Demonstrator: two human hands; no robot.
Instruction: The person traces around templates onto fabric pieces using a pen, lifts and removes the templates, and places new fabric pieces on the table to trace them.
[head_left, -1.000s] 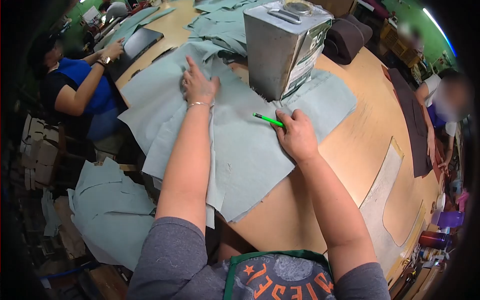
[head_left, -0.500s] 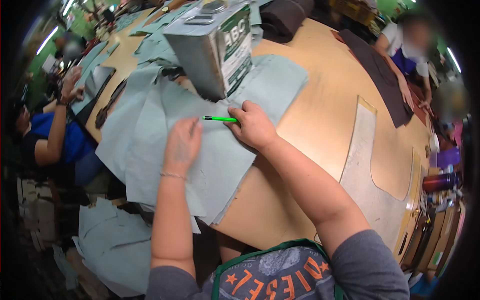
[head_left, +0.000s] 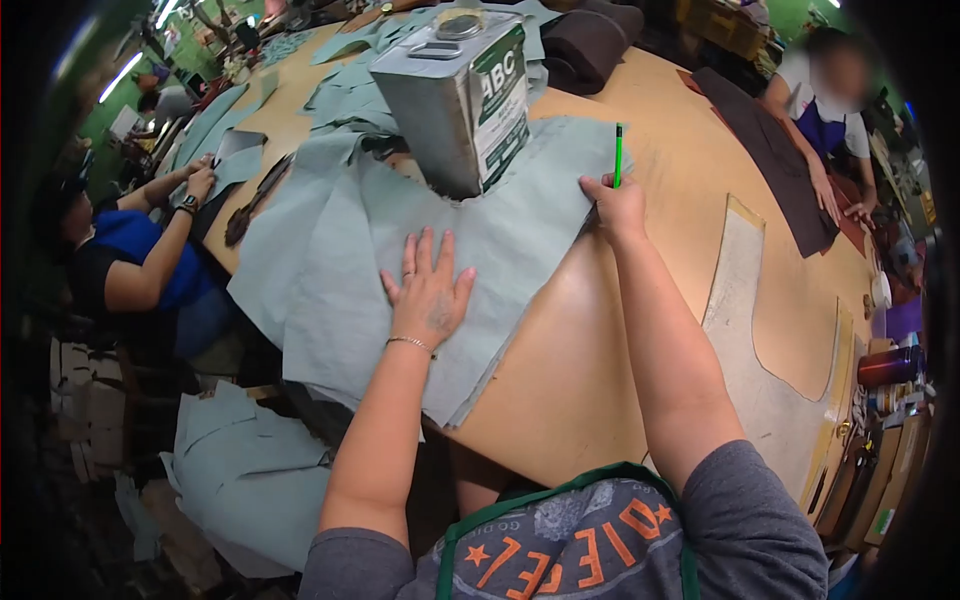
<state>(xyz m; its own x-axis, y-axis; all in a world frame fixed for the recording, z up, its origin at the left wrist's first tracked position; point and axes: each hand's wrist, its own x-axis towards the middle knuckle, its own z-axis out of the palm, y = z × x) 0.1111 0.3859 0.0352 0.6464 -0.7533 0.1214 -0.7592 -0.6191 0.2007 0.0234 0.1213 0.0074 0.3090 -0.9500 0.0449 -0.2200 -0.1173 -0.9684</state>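
A pale blue-green sheet (head_left: 450, 350), leather or cloth, lies in layers over the table and hangs past its near edge. My left hand (head_left: 430, 292) rests flat on it with fingers spread. At the sheet's right edge is my right hand (head_left: 620, 208), closed around a green pencil (head_left: 618, 165) that points upright with its dark end up. The thumb side of that hand is at the sheet's edge; whether it also pinches the sheet I cannot tell. A square metal can (head_left: 440, 120) with a green and white label stands on the sheet's far part.
Around the wooden table (head_left: 560, 340) are dark scissors (head_left: 258, 200), a dark brown roll (head_left: 590, 45), a brown strip (head_left: 770, 160) and a pale curved pattern piece (head_left: 740, 290). One person works at the left, another at the right. More sheets (head_left: 245, 460) hang below.
My left hand has come down flat on the sheet, further right. My right hand has moved right to the sheet's edge, and the pencil has turned from level to upright.
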